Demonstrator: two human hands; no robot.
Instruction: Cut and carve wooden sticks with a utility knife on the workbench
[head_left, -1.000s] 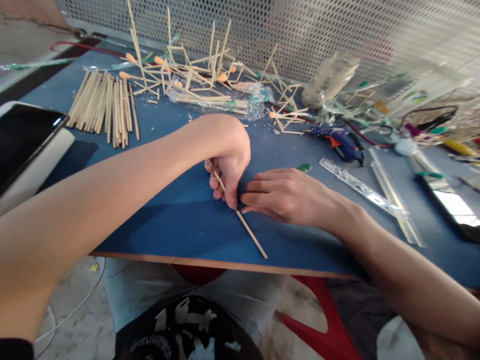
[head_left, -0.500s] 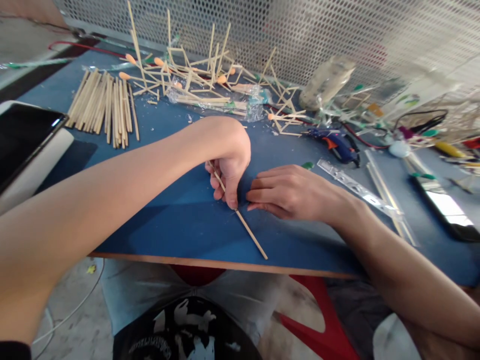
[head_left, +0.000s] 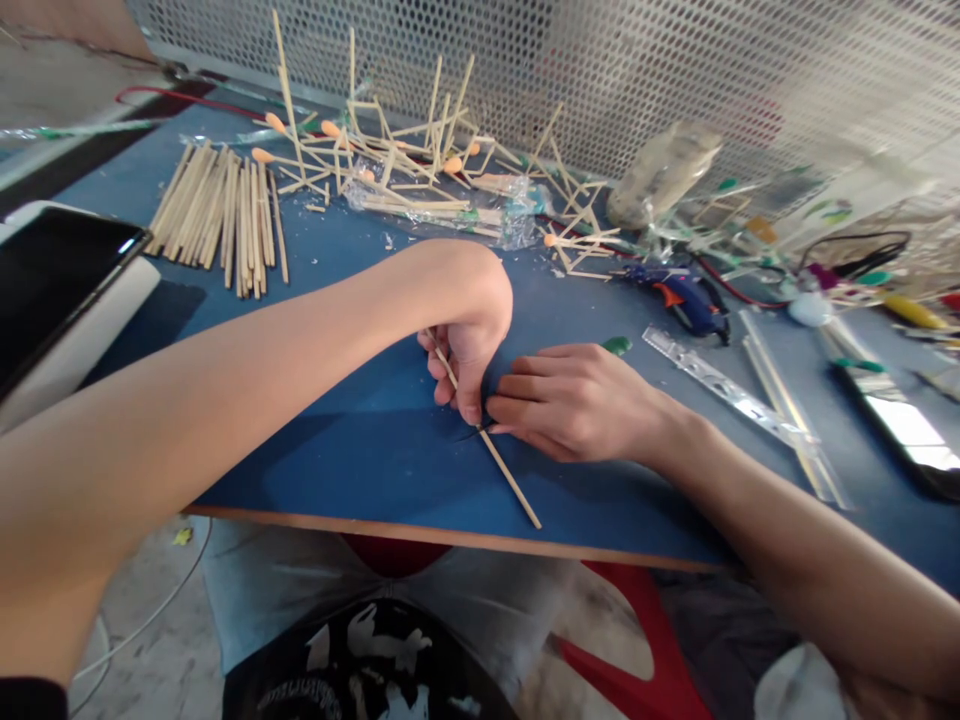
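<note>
My left hand (head_left: 465,370), wrist bent sharply, has its fingers closed on a thin wooden stick (head_left: 514,487) that slants over the blue table toward its front edge. The thumb presses on the stick near its middle. Close beside it, my right hand (head_left: 566,400) is closed, with fingertips almost touching the stick just below the left thumb. A thin dark sliver (head_left: 471,436) shows across the stick at these fingertips. What the right fingers pinch is mostly hidden, and its kind is too small to make out.
A row of wooden sticks (head_left: 214,215) lies at the left by a phone (head_left: 60,285). Glued stick frames (head_left: 420,160) stand at the back. To the right are a glue gun (head_left: 686,300), a clear ruler (head_left: 720,385) and another phone (head_left: 904,425).
My right hand has moved slightly down and left, up to the stick, and the thin dark sliver now shows there. My left hand keeps its hold. The whole view has shifted slightly.
</note>
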